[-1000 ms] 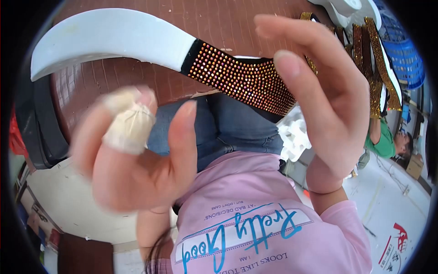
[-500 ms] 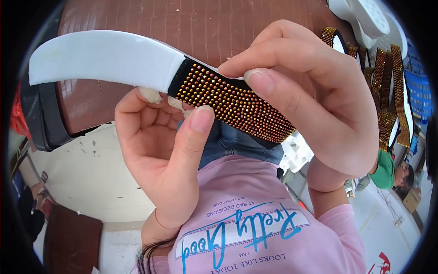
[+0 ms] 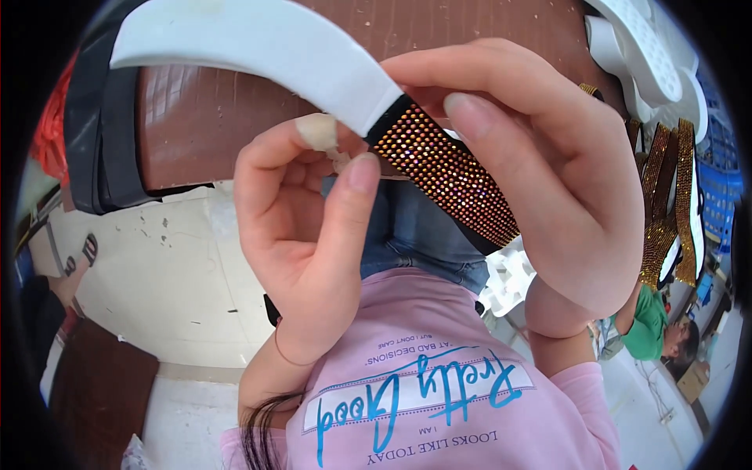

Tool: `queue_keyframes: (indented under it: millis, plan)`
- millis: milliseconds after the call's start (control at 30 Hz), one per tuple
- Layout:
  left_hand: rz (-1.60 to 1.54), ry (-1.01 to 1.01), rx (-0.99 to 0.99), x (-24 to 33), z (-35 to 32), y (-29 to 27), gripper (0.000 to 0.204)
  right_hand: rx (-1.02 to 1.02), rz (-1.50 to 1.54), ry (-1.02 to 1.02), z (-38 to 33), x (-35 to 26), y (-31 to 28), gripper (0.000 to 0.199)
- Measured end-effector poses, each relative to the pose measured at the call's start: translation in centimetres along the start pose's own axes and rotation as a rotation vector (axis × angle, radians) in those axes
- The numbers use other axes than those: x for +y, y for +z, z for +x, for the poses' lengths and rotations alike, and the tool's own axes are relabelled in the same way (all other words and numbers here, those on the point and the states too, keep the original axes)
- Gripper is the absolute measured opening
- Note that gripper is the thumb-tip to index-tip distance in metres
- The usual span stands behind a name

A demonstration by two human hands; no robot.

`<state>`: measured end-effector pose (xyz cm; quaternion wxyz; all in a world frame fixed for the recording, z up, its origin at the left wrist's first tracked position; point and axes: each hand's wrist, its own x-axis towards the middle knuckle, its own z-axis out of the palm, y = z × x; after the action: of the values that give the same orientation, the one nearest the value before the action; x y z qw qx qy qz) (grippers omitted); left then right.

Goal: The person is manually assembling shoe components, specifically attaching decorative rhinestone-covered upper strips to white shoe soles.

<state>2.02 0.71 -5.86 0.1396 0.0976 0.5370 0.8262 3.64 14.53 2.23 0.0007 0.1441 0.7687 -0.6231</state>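
- Right hand (image 3: 556, 176): grips the black strap set with copper-gold studs (image 3: 450, 176), thumb in front.
- Left hand (image 3: 301, 215): thumb and taped finger almost meet beside the strap's upper end; contact cannot be told.
- Smooth, white, curved band (image 3: 258, 35): adjoins that end of the strap.
- Risk: a slackened right grip could twist the strap, skewing the band.

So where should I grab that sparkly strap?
Probably take the sparkly strap by its white end, coming from the left: that curved end sticks out bare and smooth, while the left hand and right hand crowd the studded part.
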Motion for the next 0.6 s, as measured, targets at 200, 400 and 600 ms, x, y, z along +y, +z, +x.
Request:
queue_keyframes:
  millis: [200,400,600]
  plan:
    - [0.055,0.088,-0.037,-0.8,0.5,-0.3,0.030,0.051,-0.111,-0.022,-1.0,0.1,-0.4,0.029]
    - [0.333,0.201,-0.147,-0.4,2.1,-1.3,0.025,0.096,-0.273,-0.076,-1.8,0.9,-0.6,0.029]
    - [0.428,0.287,-0.217,-0.4,1.9,-1.9,0.020,0.170,-0.525,-0.307,-1.7,2.3,0.8,0.030]
